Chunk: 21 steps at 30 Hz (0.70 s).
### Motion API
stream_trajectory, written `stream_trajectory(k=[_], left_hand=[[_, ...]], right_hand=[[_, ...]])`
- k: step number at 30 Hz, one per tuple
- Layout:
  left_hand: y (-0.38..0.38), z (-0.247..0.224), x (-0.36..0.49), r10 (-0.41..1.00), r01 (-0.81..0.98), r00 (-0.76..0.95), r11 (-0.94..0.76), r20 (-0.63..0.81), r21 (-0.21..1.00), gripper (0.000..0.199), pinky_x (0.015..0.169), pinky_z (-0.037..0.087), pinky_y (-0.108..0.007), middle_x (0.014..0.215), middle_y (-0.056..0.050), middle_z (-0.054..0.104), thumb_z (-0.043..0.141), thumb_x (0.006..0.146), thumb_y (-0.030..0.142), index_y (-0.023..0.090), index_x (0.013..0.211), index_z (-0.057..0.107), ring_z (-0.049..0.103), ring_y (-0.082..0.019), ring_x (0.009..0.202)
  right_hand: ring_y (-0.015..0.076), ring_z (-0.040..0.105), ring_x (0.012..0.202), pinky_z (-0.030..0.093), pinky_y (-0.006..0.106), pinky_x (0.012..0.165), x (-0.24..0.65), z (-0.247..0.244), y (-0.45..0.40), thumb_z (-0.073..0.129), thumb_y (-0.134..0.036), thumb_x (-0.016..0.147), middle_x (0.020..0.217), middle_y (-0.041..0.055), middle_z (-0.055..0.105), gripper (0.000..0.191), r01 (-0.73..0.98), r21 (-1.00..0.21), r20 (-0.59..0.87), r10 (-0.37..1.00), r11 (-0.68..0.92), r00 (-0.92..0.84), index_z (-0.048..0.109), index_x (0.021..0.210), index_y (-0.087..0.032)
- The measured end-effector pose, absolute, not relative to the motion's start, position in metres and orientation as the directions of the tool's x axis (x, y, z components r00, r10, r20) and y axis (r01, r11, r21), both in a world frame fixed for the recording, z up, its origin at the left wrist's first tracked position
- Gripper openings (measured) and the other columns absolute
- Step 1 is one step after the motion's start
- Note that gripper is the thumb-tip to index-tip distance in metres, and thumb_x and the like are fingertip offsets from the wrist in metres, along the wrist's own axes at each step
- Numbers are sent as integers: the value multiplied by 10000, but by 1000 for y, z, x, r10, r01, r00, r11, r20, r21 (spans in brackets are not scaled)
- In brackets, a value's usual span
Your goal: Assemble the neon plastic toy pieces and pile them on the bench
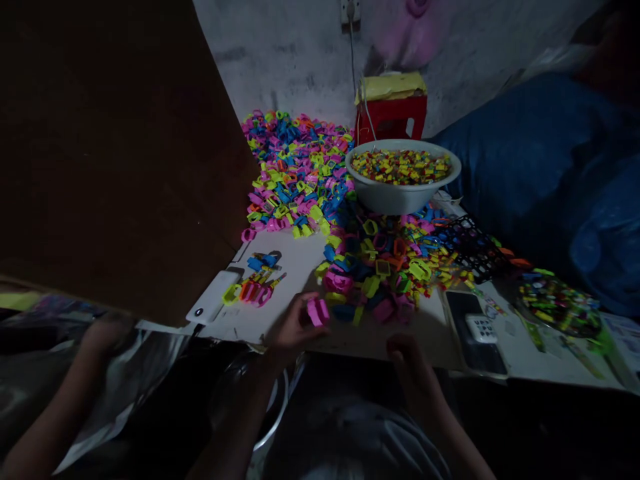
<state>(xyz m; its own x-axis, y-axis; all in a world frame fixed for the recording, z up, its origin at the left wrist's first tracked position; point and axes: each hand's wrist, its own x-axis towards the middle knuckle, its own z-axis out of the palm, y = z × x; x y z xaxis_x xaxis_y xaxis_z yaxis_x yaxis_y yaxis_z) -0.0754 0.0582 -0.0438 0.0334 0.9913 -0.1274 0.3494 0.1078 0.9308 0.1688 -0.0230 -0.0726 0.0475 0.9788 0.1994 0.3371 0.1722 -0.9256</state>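
Observation:
My left hand (294, 328) is closed around a pink hollow plastic piece (317, 311), which looks like a toy watch case, just above the table's front edge. To its right, my right hand (407, 360) has curled fingers; shadow hides whether something small is in them. In front of both hands lies a loose heap of similar plastic pieces (370, 267) in pink, yellow, blue and orange. Small yellow and red pieces (435, 263) are scattered at its right side. Left of my left hand, a small group of pieces with colourful strips (257, 288) lies on the white tabletop (295, 257).
A big brown box (125, 167) blocks the left side. Behind stand a basin (400, 197) of small pieces and a red stool (390, 117). A phone (475, 333), black grid basket (470, 247) and blue bag (540, 160) are at right. Another person's arm (65, 407) is at left.

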Motion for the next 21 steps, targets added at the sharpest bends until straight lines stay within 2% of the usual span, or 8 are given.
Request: stream_trajectory(k=[2,5,6,8,11,13,17,21], left_hand=[[33,-30,-57,968,225,215,83,-133,971,687,829,518,-393,1111,-50,630,810,607,406,301,1221,520,618,-286,968],[4,-12,-33,913,121,407,-60,6,991,640,986,452,-409,1274,-73,517,828,608,416,320,1199,603,518,-314,1166],[-3,-8,-27,893,73,451,-60,21,996,612,1023,427,-393,1314,-72,485,819,628,413,337,1201,618,481,-316,1218],[-10,-8,-19,876,-65,482,63,-24,996,568,1029,422,-359,1334,-66,481,783,680,429,368,1219,615,472,-302,1242],[-14,-14,-10,898,-295,401,311,-179,903,582,962,459,-339,1244,-39,582,771,679,487,407,1226,592,543,-271,1170],[-14,-18,-3,893,-381,364,402,-265,832,544,921,478,-330,1144,-24,653,780,660,502,390,1171,631,585,-260,1107],[-14,-15,4,846,-359,379,509,-376,782,338,916,495,-357,1048,-29,711,715,746,468,290,1033,712,621,-278,1056],[-12,-7,0,926,-176,155,370,-345,912,450,945,498,-351,1141,-39,686,706,746,487,257,1129,653,621,-249,1080]], right_hand=[[141,570,811,474,218,714,157,-57,-26,441,-365,963,911,32,599,223,282,-942,182,983,181,-24,507,1110,-209],[150,579,904,477,222,764,148,-40,-25,501,-368,937,1019,47,602,291,207,-960,175,981,188,-80,467,1183,-214],[153,581,905,479,226,764,148,-38,-24,517,-370,929,1022,50,605,294,193,-965,163,983,176,-81,472,1171,-209],[146,584,822,480,220,709,149,-38,-23,526,-365,921,937,39,612,230,186,-972,134,989,143,-62,509,1076,-195],[126,552,659,459,204,584,151,-44,-24,544,-338,897,772,7,589,155,218,-965,149,989,144,7,512,932,-190],[126,547,614,449,209,553,151,-47,-27,556,-311,869,727,-2,591,127,321,-930,208,976,178,61,507,894,-197],[143,572,633,456,231,584,153,-42,-30,526,-274,864,738,7,613,77,554,-784,364,930,279,47,535,903,-208],[156,595,761,489,250,677,161,-29,-31,433,-285,932,882,49,620,221,466,-818,312,941,337,-133,540,1103,-196]])
